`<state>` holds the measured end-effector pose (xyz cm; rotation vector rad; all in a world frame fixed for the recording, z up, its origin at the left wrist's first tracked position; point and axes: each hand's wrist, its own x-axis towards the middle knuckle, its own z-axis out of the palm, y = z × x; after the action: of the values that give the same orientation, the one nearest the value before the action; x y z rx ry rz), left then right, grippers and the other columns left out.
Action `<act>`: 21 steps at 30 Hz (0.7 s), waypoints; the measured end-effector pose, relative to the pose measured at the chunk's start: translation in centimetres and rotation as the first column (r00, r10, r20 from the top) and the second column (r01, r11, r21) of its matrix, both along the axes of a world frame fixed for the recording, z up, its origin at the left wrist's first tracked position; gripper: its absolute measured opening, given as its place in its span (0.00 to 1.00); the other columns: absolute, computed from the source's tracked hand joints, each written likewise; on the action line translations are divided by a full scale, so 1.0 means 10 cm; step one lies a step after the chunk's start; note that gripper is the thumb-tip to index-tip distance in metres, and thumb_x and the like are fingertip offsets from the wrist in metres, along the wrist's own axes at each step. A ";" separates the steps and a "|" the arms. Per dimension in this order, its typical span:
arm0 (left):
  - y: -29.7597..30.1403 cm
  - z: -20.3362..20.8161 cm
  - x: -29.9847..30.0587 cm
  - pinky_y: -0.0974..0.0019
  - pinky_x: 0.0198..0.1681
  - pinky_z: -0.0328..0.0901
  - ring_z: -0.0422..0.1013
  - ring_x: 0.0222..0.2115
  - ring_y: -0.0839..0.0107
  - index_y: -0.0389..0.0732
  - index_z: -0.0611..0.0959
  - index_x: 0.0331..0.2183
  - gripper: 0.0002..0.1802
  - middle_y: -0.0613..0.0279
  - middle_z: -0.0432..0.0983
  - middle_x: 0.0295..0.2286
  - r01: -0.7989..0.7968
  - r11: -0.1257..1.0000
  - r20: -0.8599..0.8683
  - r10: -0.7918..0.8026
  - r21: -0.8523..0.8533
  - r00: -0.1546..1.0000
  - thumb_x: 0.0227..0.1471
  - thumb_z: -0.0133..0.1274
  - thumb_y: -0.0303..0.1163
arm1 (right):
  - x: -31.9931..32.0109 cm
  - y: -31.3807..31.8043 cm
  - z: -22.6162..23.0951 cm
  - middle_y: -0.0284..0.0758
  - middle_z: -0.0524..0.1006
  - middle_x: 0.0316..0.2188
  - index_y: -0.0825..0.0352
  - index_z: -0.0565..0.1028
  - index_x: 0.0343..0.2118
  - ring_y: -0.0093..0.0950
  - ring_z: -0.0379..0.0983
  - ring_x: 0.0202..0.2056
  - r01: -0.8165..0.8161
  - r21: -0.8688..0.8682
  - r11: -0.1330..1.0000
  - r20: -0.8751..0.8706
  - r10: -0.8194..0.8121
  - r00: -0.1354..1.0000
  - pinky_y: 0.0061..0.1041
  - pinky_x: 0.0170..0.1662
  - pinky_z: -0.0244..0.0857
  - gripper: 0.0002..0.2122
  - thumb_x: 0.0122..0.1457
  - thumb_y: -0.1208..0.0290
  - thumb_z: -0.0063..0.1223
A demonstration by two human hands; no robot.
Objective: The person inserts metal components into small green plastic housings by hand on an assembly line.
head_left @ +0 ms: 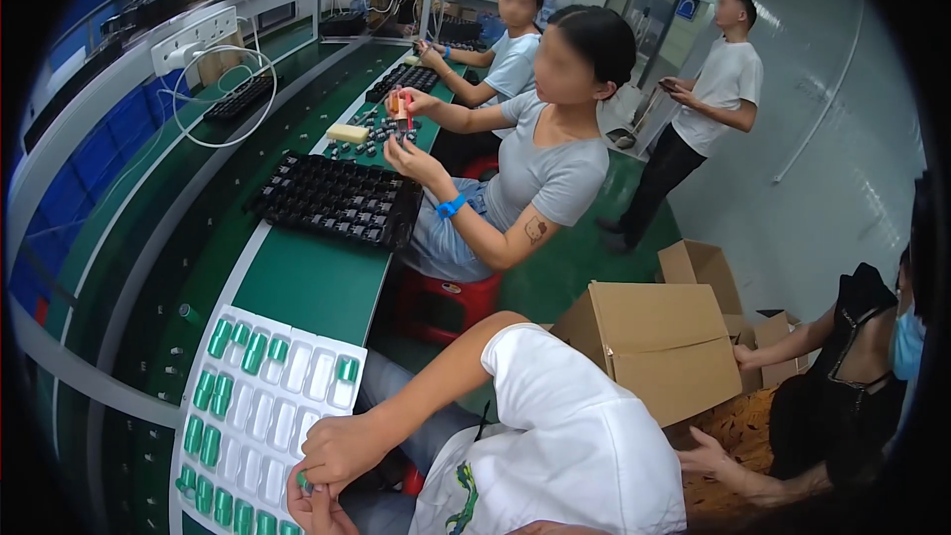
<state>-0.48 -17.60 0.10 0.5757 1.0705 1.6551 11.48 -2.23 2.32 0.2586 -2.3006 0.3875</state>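
Observation:
Low at the left, my right hand [342, 451] and my left hand [319, 515] meet over the right edge of a white plastic tray [294, 365]. A small green cylindrical part [303, 481] shows between them. My left thumb and fingers pinch it from below, and my right fingers close on it from above, hiding most of it. Similar green cylinders fill the left slots of the tray. One green cylinder [347, 369] lies alone in the far right slot, while several middle slots hold nothing. The tray rests on the green worktop [297, 275].
Farther along, a black gridded tray [337, 200] full of parts stands before a seated co-worker [555, 149] handling a red item. Small parts dot the dark green conveyor [233, 188] at left. A person at right touches a large cardboard box [659, 347]. White cables [267, 74] hang upper left.

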 end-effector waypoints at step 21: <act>0.14 0.03 -0.05 0.68 0.49 0.69 0.73 0.45 0.70 0.29 0.75 0.49 0.22 0.51 0.77 0.45 -0.197 0.980 0.017 0.197 -0.006 0.980 0.51 0.56 0.15 | -0.19 0.10 0.10 0.26 0.73 0.24 0.63 0.77 0.31 0.21 0.72 0.26 0.034 0.082 0.996 0.077 -0.040 0.996 0.20 0.26 0.62 0.14 0.41 0.64 0.64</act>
<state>-1.02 -16.22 0.45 0.4624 1.1483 1.8253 9.63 -1.23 3.29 0.2443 -2.3979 0.2909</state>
